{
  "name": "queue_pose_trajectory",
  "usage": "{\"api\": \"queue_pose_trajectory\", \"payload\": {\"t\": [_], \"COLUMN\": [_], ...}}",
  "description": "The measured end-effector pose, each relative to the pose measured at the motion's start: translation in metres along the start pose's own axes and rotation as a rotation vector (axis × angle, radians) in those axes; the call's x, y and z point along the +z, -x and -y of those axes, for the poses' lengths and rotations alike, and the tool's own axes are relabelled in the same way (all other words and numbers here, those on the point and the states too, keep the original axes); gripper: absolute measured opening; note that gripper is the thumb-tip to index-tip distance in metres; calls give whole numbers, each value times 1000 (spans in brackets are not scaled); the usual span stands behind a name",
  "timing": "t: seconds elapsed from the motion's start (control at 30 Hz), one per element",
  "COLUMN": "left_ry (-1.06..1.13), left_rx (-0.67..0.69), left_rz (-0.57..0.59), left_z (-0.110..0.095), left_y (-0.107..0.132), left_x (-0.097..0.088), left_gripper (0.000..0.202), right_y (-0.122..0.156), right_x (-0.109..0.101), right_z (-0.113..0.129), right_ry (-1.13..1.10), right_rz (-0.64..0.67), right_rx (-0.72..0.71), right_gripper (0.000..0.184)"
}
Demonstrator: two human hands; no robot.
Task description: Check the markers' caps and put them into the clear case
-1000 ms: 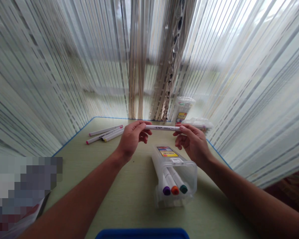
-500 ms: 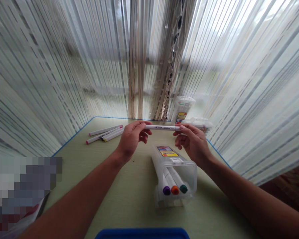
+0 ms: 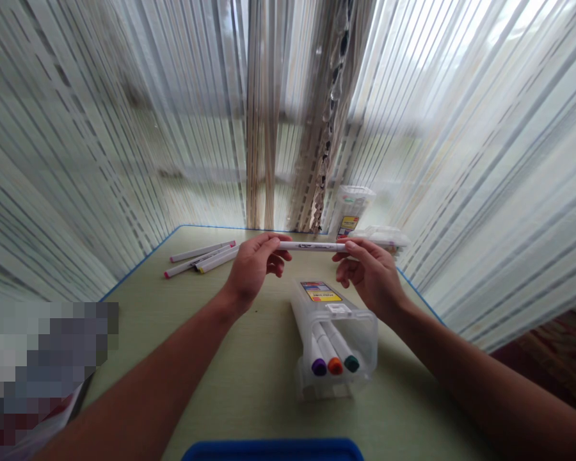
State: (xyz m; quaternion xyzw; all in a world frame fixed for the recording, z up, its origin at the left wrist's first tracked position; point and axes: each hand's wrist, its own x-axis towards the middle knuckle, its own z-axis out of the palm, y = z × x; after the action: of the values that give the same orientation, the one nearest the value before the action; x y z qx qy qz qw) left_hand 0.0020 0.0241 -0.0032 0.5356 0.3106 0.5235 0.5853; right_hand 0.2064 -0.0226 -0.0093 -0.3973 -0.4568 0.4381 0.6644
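A white marker (image 3: pixel 313 246) is held level above the table, one end in each hand. My left hand (image 3: pixel 255 266) pinches its left end between thumb and fingers. Its right end is pinched by my right hand (image 3: pixel 369 269). Both end caps are hidden by the fingers. Below the marker lies a clear plastic case (image 3: pixel 297 314) with its open end toward me. Inside it are a purple-capped marker (image 3: pixel 319 366), an orange-capped marker (image 3: pixel 335 365) and a green-capped marker (image 3: pixel 351 363). Several loose white markers (image 3: pixel 201 259) lie beyond my left hand.
At the back right stands another clear case (image 3: pixel 352 208), with one more clear case (image 3: pixel 381 237) lying beside it. A blue object (image 3: pixel 273 450) shows at the near edge of the green table (image 3: pixel 211 384). String curtains (image 3: pixel 196 128) hang around the table's far sides.
Both hands hold the marker in nearly the same position. The whole view has shifted very slightly; nothing was taken or let go.
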Motion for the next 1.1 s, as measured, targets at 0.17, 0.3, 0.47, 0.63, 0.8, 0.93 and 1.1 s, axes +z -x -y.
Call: {"api": "queue_pose_trajectory", "payload": {"t": [0.17,0.3,0.47,0.63,0.8,0.93,1.1], "left_ry": [-5,-3,-4,-10,-10,-11,-9], "left_rx": [-3,-4,0,2,0,1,-1], "left_rz": [-2,1,0,3,4,4,5], "left_z": [-1,-1,-1,0,0,0,0], "left_y": [1,1,1,-1,-1,0,-1], "left_x": [0,0,0,0,0,0,-1], "left_gripper": [23,23,23,24,23,23,23], "right_y": [0,0,0,0,0,0,-1], "right_x": [1,1,1,0,0,0,0], "right_z": [1,1,1,0,0,1,0], "right_ry": [-5,-5,-14,-18,-24,-25,-17], "right_rz": [1,0,-5,-5,-8,-9,-6], "right_rx": [3,4,5,9,10,11,8], "right_gripper": [24,23,21,22,23,23,24]}}
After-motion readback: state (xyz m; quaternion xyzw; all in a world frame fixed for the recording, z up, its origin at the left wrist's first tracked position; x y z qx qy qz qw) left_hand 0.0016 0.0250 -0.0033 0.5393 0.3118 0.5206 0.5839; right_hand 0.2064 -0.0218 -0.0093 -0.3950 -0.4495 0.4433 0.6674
